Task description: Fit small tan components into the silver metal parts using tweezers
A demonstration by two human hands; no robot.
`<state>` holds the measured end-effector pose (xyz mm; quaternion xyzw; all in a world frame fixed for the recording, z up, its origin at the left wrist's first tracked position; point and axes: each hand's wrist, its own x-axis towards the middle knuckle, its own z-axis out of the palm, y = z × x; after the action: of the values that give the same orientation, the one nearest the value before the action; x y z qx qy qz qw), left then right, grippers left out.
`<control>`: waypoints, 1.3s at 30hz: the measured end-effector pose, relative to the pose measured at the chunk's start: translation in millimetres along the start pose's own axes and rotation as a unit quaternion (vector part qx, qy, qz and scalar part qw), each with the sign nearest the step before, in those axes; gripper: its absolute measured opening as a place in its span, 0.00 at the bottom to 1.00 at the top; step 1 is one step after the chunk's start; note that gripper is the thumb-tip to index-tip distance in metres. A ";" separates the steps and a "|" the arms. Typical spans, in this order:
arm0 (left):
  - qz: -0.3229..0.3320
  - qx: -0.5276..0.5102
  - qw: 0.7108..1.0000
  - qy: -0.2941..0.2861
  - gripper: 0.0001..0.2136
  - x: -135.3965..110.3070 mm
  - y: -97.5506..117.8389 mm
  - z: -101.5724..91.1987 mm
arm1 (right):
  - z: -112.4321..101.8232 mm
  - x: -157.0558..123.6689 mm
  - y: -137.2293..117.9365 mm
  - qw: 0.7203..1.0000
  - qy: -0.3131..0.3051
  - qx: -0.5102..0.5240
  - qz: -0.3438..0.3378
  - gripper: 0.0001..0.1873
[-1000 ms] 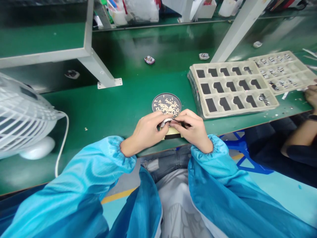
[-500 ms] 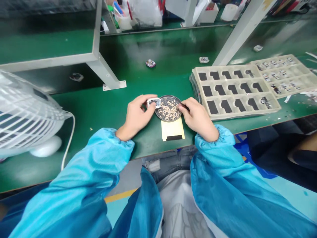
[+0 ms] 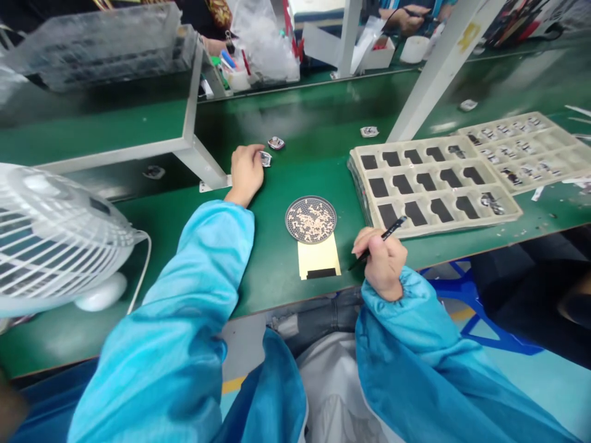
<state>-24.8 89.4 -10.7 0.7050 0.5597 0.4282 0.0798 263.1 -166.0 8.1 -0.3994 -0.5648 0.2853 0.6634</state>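
My left hand reaches to the back of the green bench, fingers closed at the edge of a small white-rimmed part resting on or just above the surface. Right behind it lies a similar small part. My right hand is closed around black tweezers, their thin tip slanting down to the left near the front edge. Between my hands a round dark perforated dish carries many tiny beige pieces. It overlaps a yellow paper with a black strip.
To the right stand a cream compartment tray with black inserts and a second tray holding small metallic parts. A white fan is at left, beside a shelf post. Another small part lies further back; a co-worker's hands show behind.
My left hand has carried the white-rimmed part from beside the dish to the back left. My right hand has drawn back from the dish with the tweezers. The view has shifted slightly.
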 end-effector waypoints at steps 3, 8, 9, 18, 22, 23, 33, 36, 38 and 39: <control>0.003 0.018 1.000 0.015 0.16 26.0 -6.2 22.3 | 1.5 0.4 6.8 0.992 -0.013 0.054 0.117 0.22; -0.033 0.021 0.999 -0.002 0.20 52.8 -6.9 43.5 | 8.2 7.7 9.9 0.971 -0.108 0.107 0.187 0.18; -0.039 0.015 0.999 -0.008 0.19 54.7 -5.6 44.0 | 8.7 8.8 9.9 0.969 -0.117 0.112 0.187 0.17; 0.004 -0.082 0.996 0.032 0.18 -32.2 70.7 17.5 | 4.5 9.1 3.4 0.959 -0.233 0.038 0.155 0.13; 0.023 -0.161 0.984 -0.066 0.23 -96.4 102.9 -7.2 | 4.2 9.7 2.8 0.941 -0.309 -0.056 0.122 0.10; 0.025 -0.175 0.981 -0.086 0.24 -109.3 107.6 -14.4 | 4.0 10.0 3.0 0.940 -0.314 -0.068 0.115 0.10; 0.057 -0.190 0.965 -0.169 0.24 -139.6 121.0 -42.6 | 1.7 9.9 2.8 0.936 -0.326 -0.076 0.106 0.08; 0.056 -0.188 0.965 -0.173 0.23 -138.5 123.8 -43.6 | 1.7 8.3 -0.3 0.944 -0.308 -0.023 0.111 0.07; 0.055 -0.199 0.964 -0.170 0.23 -140.2 127.3 -45.7 | 1.8 6.8 -2.6 0.959 -0.261 0.045 0.096 0.05; 0.053 -0.214 0.960 -0.170 0.23 -141.9 129.6 -46.8 | 1.9 6.3 -3.5 0.968 -0.226 0.071 0.078 0.05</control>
<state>35.2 -96.1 22.1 0.7628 0.3947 0.4152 0.2998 262.3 -162.2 14.4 -0.3194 -0.6456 0.4585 0.5205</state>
